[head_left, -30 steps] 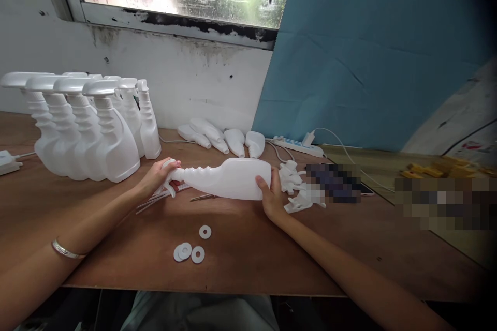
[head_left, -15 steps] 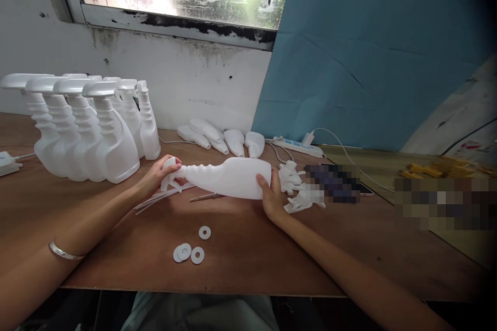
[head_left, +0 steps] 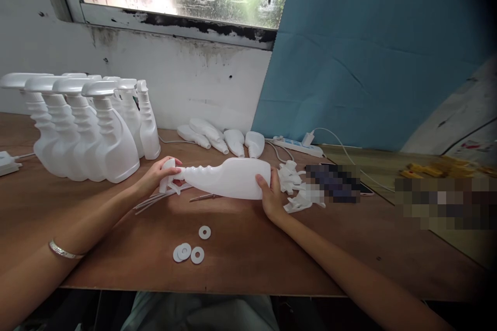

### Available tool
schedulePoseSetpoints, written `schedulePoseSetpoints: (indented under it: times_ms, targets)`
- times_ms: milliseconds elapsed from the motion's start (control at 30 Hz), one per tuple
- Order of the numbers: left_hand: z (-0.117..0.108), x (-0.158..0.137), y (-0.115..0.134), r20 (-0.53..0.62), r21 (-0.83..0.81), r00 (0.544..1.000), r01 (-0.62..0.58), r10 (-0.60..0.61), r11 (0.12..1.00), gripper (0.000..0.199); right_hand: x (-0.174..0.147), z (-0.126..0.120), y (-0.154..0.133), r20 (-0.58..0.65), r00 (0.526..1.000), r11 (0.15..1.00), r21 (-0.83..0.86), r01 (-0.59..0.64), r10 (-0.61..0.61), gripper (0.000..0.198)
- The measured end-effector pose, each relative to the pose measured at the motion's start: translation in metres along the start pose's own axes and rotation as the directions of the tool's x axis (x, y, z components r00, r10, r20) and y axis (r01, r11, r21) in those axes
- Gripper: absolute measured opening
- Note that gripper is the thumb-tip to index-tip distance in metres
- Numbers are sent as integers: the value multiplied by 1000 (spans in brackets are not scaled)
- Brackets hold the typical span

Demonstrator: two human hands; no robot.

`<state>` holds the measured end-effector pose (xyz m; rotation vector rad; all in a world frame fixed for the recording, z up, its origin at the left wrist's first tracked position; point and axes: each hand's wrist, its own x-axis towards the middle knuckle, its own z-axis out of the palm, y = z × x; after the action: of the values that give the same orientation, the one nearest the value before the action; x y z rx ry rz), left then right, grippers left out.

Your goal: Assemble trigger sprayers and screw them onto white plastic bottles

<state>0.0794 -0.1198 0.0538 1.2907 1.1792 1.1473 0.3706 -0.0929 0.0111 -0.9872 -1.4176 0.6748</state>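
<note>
A white spray bottle point(head_left: 229, 178) lies sideways between my hands, its neck to the left and its base to the right. My left hand point(head_left: 161, 175) is closed around the white trigger sprayer head point(head_left: 167, 178) at the neck. Around the bottle's base wraps my right hand point(head_left: 272, 196), thumb on the near side. Thin white tubes point(head_left: 155, 200) and a slim metal tool point(head_left: 202, 197) lie under the bottle. Several white ring washers point(head_left: 198, 255) rest on the table in front.
Upright spray bottles point(head_left: 116, 134) crowd the left. Loose bottles point(head_left: 235, 142) lie along the wall near a power strip point(head_left: 298, 146). White trigger parts point(head_left: 291, 178) and a partly blurred phone point(head_left: 367, 189) are on the right of the wooden table point(head_left: 272, 269).
My left hand and the sprayer head have shifted very slightly at the bottle neck. The bottle and my right hand stay almost in place.
</note>
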Motion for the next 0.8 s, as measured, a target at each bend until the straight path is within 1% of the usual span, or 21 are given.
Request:
schedulePoseSetpoints:
  times_ms: [133,267,400,533,633,700,800]
  targets:
    - [2,0,-1,-39,27,999,-25,26,999,43,0,0,-1,-11,1000,1000,1,3,-3,35]
    - [5,-1,2,-42,56,999,-10,12,998,39,0,1,-2,-7,1000,1000,-13,-4,4,33]
    - [5,-2,3,-43,65,999,-11,14,998,41,0,1,-2,-6,1000,1000,-4,-11,11,33]
    - [2,-2,1,-12,75,998,-55,56,996,45,1,1,-1,-12,1000,1000,14,-18,18,34]
    - [3,-2,-1,-29,76,995,-95,98,993,49,1,1,0,-18,999,999,24,-30,31,34]
    - [5,-2,-1,-60,79,993,-95,100,992,46,1,1,0,-21,999,999,26,-34,34,33]
    - [8,-3,1,-76,104,995,-60,68,993,41,1,1,0,-18,999,999,25,-32,33,32]
